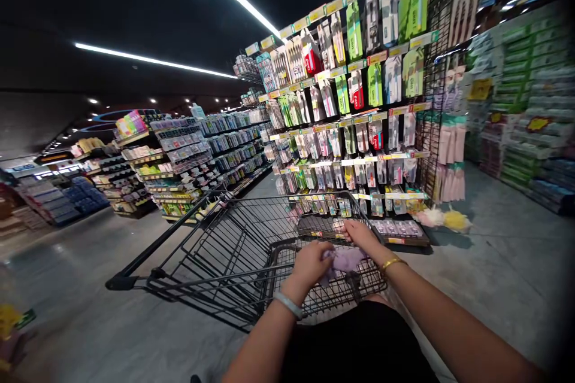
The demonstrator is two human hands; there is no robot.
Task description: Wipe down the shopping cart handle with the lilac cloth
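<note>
Over the upper tray of a dark wire shopping cart, my left hand is closed with its fingers on a soft light-purple thing. The thing looks like fabric or mesh, but its exact kind is unclear. My right hand sits just above and beyond it, fingers pinched together; whatever may be between them is too small to make out. A pale bangle circles my left wrist, and a gold bracelet my right.
A tall rack of packaged toothbrushes and other small goods stands ahead. White and yellow bath puffs hang low at its right end. More stocked shelves line the left, with stacked green packs at right. Grey floor surrounds the cart.
</note>
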